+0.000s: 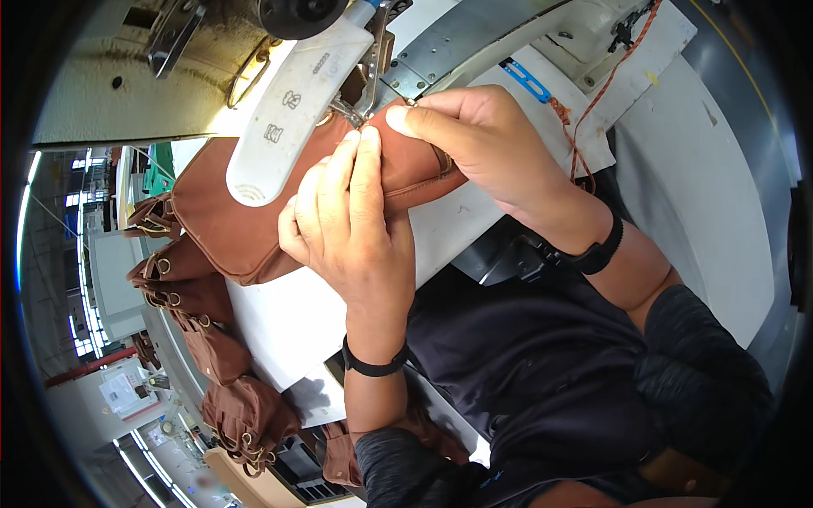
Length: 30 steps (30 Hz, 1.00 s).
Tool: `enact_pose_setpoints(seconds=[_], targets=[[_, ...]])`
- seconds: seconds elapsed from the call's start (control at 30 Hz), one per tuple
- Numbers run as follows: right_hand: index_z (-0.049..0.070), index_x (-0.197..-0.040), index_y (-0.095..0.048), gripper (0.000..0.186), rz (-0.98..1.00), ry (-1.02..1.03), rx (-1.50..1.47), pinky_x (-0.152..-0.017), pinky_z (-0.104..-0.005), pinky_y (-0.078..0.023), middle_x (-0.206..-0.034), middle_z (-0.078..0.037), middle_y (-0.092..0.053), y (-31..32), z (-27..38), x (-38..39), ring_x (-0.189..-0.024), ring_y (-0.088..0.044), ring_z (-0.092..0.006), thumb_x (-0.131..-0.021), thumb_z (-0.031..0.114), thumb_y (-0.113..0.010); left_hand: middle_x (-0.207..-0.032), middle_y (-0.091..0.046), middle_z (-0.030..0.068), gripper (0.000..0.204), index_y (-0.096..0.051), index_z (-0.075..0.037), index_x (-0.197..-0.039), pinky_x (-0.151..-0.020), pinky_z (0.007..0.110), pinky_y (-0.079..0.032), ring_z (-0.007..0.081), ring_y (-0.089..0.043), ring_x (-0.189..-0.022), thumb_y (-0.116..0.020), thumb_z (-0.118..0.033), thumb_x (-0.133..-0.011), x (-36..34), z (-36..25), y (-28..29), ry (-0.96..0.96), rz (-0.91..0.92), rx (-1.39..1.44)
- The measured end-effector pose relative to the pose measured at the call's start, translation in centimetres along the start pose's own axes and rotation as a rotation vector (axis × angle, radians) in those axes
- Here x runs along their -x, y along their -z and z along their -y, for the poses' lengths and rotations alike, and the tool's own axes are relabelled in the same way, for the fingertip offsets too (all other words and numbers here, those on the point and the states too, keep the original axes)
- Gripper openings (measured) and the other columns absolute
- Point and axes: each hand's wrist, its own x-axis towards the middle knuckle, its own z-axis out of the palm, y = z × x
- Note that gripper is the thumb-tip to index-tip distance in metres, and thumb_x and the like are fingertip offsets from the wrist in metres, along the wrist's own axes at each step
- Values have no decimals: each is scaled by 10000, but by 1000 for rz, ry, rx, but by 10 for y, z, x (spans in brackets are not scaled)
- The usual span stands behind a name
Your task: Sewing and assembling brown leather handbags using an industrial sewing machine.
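A brown leather bag (233, 190) lies under the sewing machine's presser foot (359, 117). My left hand (351, 203) presses on it with fingertips together right beside the foot, the index and middle fingers stretched and the others curled; its thumb is hidden. On the bag's right end, my right hand (500, 144) pinches the edge between thumb and bent fingers. The needle's tip is too small to make out. A white paddle-shaped guard (292, 118) hangs over the bag, left of the foot.
More brown bags (216, 347) with metal rings hang along the table's left side. A blue slotted tool (527, 80) and an orange cord (584, 118) lie right of the machine bed (461, 42). The white tabletop (288, 326) spreads below the bag.
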Motion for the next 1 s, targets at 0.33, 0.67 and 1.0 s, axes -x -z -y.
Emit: enact_pose_setpoints(seconds=[0.33, 0.67, 1.0], targets=[[-37, -774, -682, 339, 10, 218, 425, -490, -292, -361, -550, -21, -458, 6, -7, -15, -538, -423, -56, -969, 240, -677, -1277, -705, -23, 499, -733, -152, -1283, -1058, 393, -361, 181, -629, -1170, -709, -12, -804, 4, 3, -2, -10, -51, -41], [-9, -969, -708, 182, 388, -237, -81, -455, -263, -341, -539, -4, -479, 18, 58, -27, -474, -457, -107, -945, 131, -593, -1292, -710, -27, 527, -741, -177, -1297, -1064, 376, -383, 173, -634, -1182, -707, -3, -801, 9, 11, -5, -39, -73, -52], [66, -1030, -751, 158, -50, 906, 846, -550, -369, -463, -634, -50, -611, 13, -2, -13, -545, -563, -253, -914, 126, -663, -1269, -721, -39, 419, -758, -167, -1269, -974, 326, -394, 136, -645, -1120, -719, -59, -865, 5, 7, -10, -55, -121, -57]])
